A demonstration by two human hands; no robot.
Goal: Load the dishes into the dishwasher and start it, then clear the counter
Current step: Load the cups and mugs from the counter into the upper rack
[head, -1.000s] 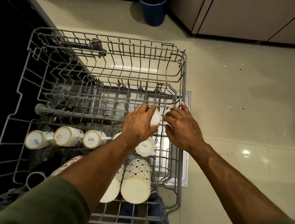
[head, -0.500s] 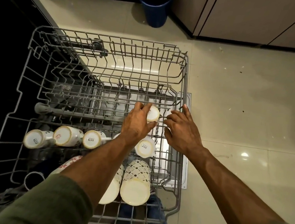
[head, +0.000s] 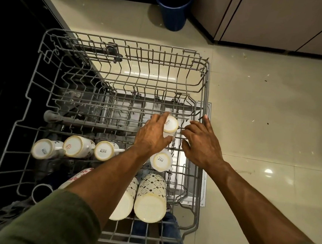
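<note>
A pulled-out wire rack point(head: 203, 82) carries a row of upturned mugs point(head: 78, 146) along its left and middle, with two tall patterned cups point(head: 151, 198) lying near its front edge. The left hand point(head: 151, 136) curls round an inverted cup point(head: 170, 124) by the rack's right edge, gripping its sides, while the right hand point(head: 200, 144) sits just beside it, fingers loosely spread over the wires and holding nothing. The cup looks like glazed ceramic: light, rigid, slick and chippable, best held round its body.

Head view, steeply downward, close over rack point(head: 204, 98) — floor point(head: 272, 111) beyond
</note>
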